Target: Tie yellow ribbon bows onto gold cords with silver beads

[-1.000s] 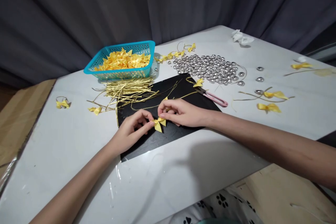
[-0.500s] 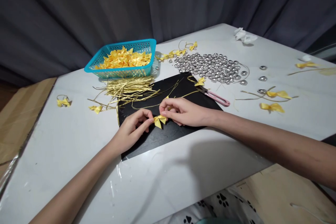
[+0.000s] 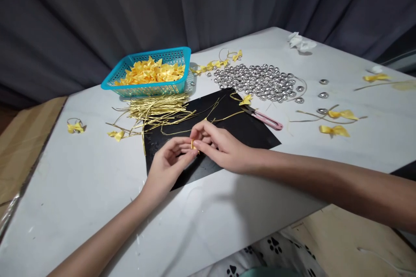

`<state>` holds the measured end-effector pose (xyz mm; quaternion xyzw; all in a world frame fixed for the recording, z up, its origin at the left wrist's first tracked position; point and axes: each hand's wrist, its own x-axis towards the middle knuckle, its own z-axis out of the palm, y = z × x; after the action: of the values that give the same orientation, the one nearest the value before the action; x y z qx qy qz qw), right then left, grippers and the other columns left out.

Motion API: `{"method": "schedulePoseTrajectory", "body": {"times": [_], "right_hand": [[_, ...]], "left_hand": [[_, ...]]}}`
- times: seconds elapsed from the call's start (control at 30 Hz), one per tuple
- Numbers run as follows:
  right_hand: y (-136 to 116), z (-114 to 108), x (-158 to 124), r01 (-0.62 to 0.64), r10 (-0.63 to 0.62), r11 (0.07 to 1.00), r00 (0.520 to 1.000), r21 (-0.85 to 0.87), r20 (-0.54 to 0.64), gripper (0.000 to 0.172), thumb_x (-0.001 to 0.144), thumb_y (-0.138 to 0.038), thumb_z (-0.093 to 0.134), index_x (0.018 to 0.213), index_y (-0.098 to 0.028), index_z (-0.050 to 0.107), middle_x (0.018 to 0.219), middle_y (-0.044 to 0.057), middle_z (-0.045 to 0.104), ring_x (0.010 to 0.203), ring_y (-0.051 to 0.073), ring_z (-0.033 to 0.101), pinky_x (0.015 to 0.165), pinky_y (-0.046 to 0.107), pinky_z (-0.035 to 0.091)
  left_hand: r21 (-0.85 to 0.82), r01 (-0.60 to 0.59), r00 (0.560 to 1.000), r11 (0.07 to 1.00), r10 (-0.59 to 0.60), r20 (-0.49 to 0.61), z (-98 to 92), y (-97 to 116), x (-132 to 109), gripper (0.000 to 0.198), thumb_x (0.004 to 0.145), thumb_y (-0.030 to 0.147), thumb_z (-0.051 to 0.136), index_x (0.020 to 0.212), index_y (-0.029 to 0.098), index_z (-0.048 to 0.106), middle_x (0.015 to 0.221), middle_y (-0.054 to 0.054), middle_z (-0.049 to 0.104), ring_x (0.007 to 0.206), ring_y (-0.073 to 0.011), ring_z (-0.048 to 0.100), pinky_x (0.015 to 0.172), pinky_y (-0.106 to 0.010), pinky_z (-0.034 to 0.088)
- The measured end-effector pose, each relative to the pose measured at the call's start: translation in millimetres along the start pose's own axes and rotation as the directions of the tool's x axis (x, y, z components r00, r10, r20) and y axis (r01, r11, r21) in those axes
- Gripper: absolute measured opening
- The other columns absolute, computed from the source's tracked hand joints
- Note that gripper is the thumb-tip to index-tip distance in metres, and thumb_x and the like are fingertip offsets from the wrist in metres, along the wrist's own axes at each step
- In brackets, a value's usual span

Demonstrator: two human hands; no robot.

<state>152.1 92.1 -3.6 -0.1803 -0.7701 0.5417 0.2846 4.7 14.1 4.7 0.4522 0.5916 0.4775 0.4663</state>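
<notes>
Between the fingertips of both hands is a yellow ribbon bow [image 3: 193, 145], mostly covered by the fingers. My left hand [image 3: 170, 160] pinches it from the left, thumb and fingertips together. From the right, my right hand [image 3: 219, 145] pinches it too, its fingertips meeting those of the left. Both hands are just above a black mat [image 3: 260, 134]. Behind them a thin gold cord [image 3: 175, 133] curves over the mat. Pink-handled thread snips [image 3: 264, 119] lie at the mat's right edge, beside another yellow bow [image 3: 246, 100].
A blue basket [image 3: 108, 85] of yellow bows stands at the back left, with a bundle of gold cords [image 3: 159, 108] before it. Silver beads [image 3: 256, 80] are heaped behind the mat. Loose bows [image 3: 334, 130] lie on the right; crumpled white tissue [image 3: 300, 43] sits farther back.
Both hands have drawn together, and the bow, spread out and visible before, is now turned and mostly hidden by the fingers. The view has shifted slightly.
</notes>
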Motion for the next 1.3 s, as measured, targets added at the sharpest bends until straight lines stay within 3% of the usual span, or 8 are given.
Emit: {"method": "schedulePoseTrajectory", "body": {"times": [0.1, 0.23, 0.33, 0.47, 0.63, 0.83, 0.97, 1.3], "right_hand": [[1, -3, 3, -0.057, 0.060, 0.996, 0.997, 0.066, -0.044, 0.006, 0.089, -0.021, 0.043, 0.091, -0.016, 0.046, 0.073, -0.003, 0.047, 0.052, 0.005, 0.041, 0.047, 0.018, 0.031], [4, -11, 6, -0.024, 0.009, 0.997, 0.982, -0.077, -0.190, 0.014, 0.082, -0.020, 0.055, 0.095, -0.014, 0.054, 0.082, 0.000, 0.054, 0.053, 0.004, 0.042, 0.046, 0.018, 0.032], [4, -17, 8, 0.001, -0.020, 0.990, 0.991, -0.142, -0.134, 0.014, 0.081, -0.020, 0.057, 0.094, -0.014, 0.058, 0.090, 0.004, 0.060, 0.061, 0.006, 0.050, 0.049, 0.017, 0.038], [5, -19, 10, -0.029, 0.021, 0.992, 0.998, -0.127, -0.059, 0.010, 0.082, -0.021, 0.055, 0.081, -0.012, 0.059, 0.074, 0.003, 0.061, 0.063, 0.009, 0.053, 0.051, 0.018, 0.039], [7, -20, 11, -0.121, 0.130, 0.985, 0.990, -0.126, 0.060, 0.010, 0.084, -0.023, 0.053, 0.083, -0.014, 0.056, 0.065, -0.001, 0.055, 0.056, 0.007, 0.048, 0.051, 0.018, 0.037], [8, -23, 11, -0.075, 0.107, 0.963, 0.988, -0.258, 0.115, 0.010, 0.088, -0.024, 0.048, 0.087, -0.015, 0.053, 0.058, -0.006, 0.045, 0.049, 0.006, 0.036, 0.048, 0.018, 0.028], [9, -23, 10, -0.054, 0.089, 0.969, 0.986, -0.239, 0.140, 0.010, 0.088, -0.023, 0.049, 0.088, -0.014, 0.053, 0.064, -0.004, 0.053, 0.049, 0.004, 0.036, 0.048, 0.018, 0.029], [9, -27, 11, -0.061, 0.087, 0.976, 0.989, -0.209, 0.117, 0.011, 0.081, -0.017, 0.058, 0.086, -0.011, 0.066, 0.070, 0.000, 0.064, 0.044, 0.003, 0.047, 0.046, 0.017, 0.036]], "left_hand": [[-0.018, 0.046, 0.999, 0.999, -0.047, -0.029, -5.0, -3, 4, 0.022, 0.070, 0.033, 0.072, 0.083, 0.017, 0.064, 0.078, -0.001, 0.067, 0.074, -0.0134, 0.062, 0.075, -0.026, 0.051], [-0.150, 0.112, 0.992, 0.982, -0.119, -0.037, -11.3, -5, 8, 0.023, 0.068, 0.032, 0.073, 0.082, 0.017, 0.063, 0.076, 0.000, 0.067, 0.070, -0.0112, 0.061, 0.072, -0.024, 0.052], [-0.236, 0.137, 0.989, 0.962, -0.148, -0.027, -13.4, -4, 9, 0.028, 0.069, 0.028, 0.072, 0.093, 0.019, 0.061, 0.074, 0.003, 0.065, 0.067, -0.0086, 0.061, 0.069, -0.020, 0.051], [-0.246, 0.136, 0.990, 0.960, -0.140, 0.003, -16.4, -1, 10, 0.026, 0.072, 0.026, 0.070, 0.096, 0.021, 0.059, 0.075, 0.003, 0.066, 0.068, -0.0085, 0.062, 0.067, -0.018, 0.051], [0.106, -0.033, 0.999, 0.994, 0.030, 0.033, -23.2, -2, 11, 0.022, 0.080, 0.030, 0.062, 0.101, 0.020, 0.060, 0.072, 0.002, 0.064, 0.064, -0.0107, 0.061, 0.064, -0.021, 0.050], [0.556, -0.370, 0.927, 0.745, 0.337, 0.165, -28.3, -5, 9, 0.020, 0.085, 0.032, 0.056, 0.099, 0.020, 0.063, 0.088, -0.004, 0.067, 0.065, -0.0131, 0.059, 0.062, -0.023, 0.049], [0.630, -0.454, 0.884, 0.630, 0.405, 0.232, -33.5, -9, 12, 0.014, 0.084, 0.030, 0.058, 0.091, 0.020, 0.065, 0.082, -0.003, 0.068, 0.065, -0.0132, 0.058, 0.062, -0.023, 0.046], [0.659, -0.489, 0.868, 0.571, 0.391, 0.306, -37.7, -9, 16, 0.013, 0.086, 0.027, 0.055, 0.090, 0.020, 0.064, 0.077, -0.002, 0.067, 0.063, -0.0122, 0.058, 0.061, -0.021, 0.045]]}}
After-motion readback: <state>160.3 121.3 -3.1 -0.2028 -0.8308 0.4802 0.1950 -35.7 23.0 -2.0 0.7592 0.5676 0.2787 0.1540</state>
